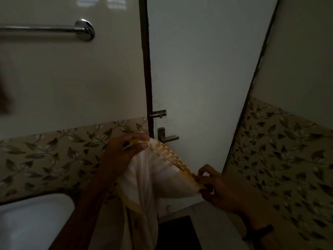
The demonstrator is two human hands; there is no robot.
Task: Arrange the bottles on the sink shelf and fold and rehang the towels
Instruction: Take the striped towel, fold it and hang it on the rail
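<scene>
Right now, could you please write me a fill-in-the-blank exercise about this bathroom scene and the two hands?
1. The left hand and the right hand pinch the bordered edge of the towel; its rest hangs ____.
2. The door handle sits just ____ the latch.
3. A dark band is worn on the ____ wrist.
4. The white sink lies at the lower ____ of the view.
Missing words: down, below, right, left.

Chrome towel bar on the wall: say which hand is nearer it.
Left. The left hand is below and right of the chrome towel bar; the right hand is lower, farther right.
</scene>
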